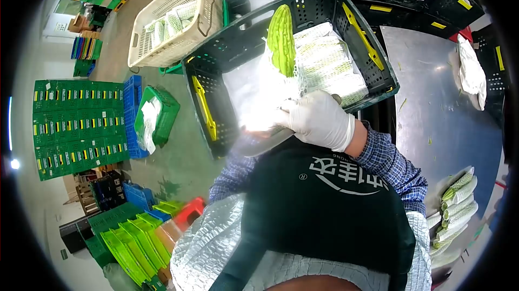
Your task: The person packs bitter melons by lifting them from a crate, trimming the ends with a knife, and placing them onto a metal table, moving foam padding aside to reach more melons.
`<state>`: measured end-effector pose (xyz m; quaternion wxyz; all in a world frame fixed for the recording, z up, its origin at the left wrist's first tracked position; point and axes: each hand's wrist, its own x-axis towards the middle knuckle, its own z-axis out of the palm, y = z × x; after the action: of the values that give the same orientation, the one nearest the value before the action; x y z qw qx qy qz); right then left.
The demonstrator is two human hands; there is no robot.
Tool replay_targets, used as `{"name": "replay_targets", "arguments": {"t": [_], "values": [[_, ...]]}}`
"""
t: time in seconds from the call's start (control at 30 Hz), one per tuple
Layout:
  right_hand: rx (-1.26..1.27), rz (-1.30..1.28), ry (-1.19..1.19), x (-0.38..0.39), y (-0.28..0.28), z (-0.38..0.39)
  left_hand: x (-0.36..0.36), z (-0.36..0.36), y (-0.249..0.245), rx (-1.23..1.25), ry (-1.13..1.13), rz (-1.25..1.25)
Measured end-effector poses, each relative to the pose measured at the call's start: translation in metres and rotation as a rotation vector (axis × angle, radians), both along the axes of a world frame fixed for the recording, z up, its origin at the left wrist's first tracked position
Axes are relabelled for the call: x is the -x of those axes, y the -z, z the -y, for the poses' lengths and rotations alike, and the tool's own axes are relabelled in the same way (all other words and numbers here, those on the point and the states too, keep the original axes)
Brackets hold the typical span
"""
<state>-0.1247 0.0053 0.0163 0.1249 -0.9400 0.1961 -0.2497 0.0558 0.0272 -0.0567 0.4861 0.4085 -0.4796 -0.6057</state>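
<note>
A green bitter melon (281, 39) stands tilted upright over the dark crate (203, 53), its lower end in a white foam net (296, 83). My left hand (265, 120), washed out by glare, is at the lower end of the melon and net and seems to grip them; its fingers are hard to make out. My right hand (321, 120), in a white glove, is closed on a knife (265, 145), its broad blade pointing left below my left hand. Several net-wrapped bitter melons (327, 66) lie in the right half of the crate, beside white paper lining.
A cream basket (162, 55) with netted melons stands at upper left. A metal table (432, 101) on the right carries more netted melons (457, 204) and a white bag (470, 72). Stacked green crates (78, 126) and a green bin (167, 112) stand left.
</note>
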Motion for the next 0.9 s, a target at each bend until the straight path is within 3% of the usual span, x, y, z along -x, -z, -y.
{"name": "replay_targets", "arguments": {"t": [0.23, 0.47, 0.6, 0.8, 0.87, 0.9], "values": [[-0.019, -0.038, -0.022, 0.002, 0.009, -0.001, 0.003, 0.009, -0.001, 0.138, -0.107, 0.195], [0.089, -0.028, 0.062, 0.004, 0.016, 0.012, -0.011, 0.059, 0.003, 0.226, -0.243, 0.146], [0.137, 0.017, 0.091, 0.003, 0.011, 0.013, -0.023, 0.063, 0.02, 0.209, -0.216, 0.217], [0.128, 0.073, 0.086, 0.006, 0.012, 0.014, -0.038, 0.065, 0.042, 0.309, -0.084, 0.576], [0.124, 0.031, 0.082, 0.008, 0.008, 0.014, -0.034, 0.068, 0.044, 0.347, -0.067, 0.591], [0.123, 0.014, 0.082, 0.009, 0.008, 0.015, -0.024, 0.065, 0.03, 0.311, -0.073, 0.479]]}}
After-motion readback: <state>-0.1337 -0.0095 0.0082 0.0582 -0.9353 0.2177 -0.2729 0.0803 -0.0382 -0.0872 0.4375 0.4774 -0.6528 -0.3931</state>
